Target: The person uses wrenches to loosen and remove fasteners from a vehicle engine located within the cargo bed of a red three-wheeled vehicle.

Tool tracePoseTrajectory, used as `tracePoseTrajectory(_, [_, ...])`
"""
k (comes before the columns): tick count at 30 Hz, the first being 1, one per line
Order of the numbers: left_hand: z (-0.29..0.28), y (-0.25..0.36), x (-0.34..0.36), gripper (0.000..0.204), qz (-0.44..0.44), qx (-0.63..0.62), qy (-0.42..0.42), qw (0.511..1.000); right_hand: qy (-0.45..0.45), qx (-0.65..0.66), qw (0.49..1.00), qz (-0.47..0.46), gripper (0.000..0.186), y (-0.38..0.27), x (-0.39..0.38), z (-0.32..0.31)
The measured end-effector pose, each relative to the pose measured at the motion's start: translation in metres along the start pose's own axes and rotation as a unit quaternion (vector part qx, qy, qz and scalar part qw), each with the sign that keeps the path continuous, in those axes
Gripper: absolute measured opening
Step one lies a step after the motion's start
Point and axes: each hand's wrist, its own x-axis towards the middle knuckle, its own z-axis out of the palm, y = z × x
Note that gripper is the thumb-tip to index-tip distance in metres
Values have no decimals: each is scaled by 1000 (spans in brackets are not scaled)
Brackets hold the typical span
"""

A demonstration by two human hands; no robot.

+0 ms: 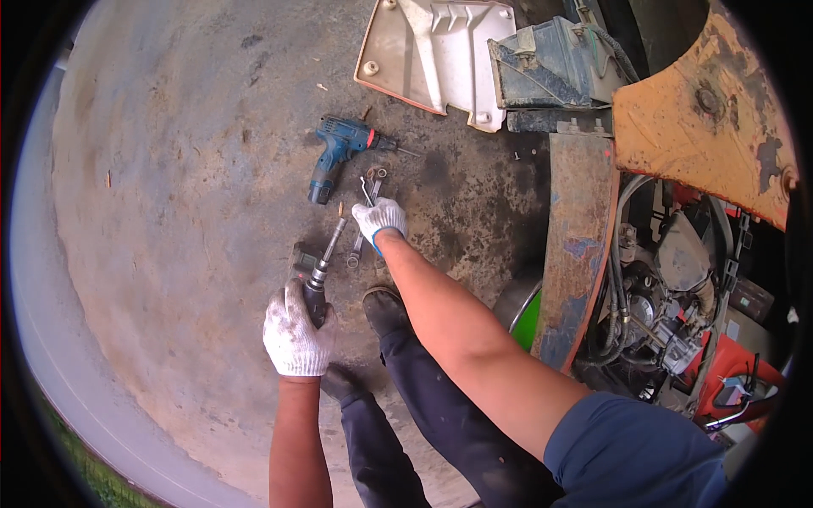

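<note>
In a white knit glove, my left hand (298,332) is wrapped round the dark body of a cordless power driver (314,292). A long metal socket extension (334,241) sticks out of its front, away from me. My right hand (381,218), gloved too, is low over the ground with its fingers closed on a thin shiny metal tool (367,191), whose kind I cannot make out. Under and beside that hand lies a ring spanner (354,259), partly hidden by the glove. Just beyond, a blue cordless drill (340,148) with a long thin bit rests on its side.
A pale moulded cover (436,51) lies on the stained concrete floor (186,169) at the far side. To my right stands a machine with a worn orange panel (703,110), a rusty beam (576,245), hoses and an exposed engine (669,313). Something green (527,326) shows beside the beam.
</note>
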Motion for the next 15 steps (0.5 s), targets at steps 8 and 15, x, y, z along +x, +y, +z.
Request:
tracePoseTrajectory(8, [-4,4,-9,65,-41,32,-24,998,-116,27,985,-122,45,93,-168,-48])
tracePoseTrajectory(15, [3,-2,-5,71,-12,34,-42,998,-264,301,914,-64,25,167,-278,-120])
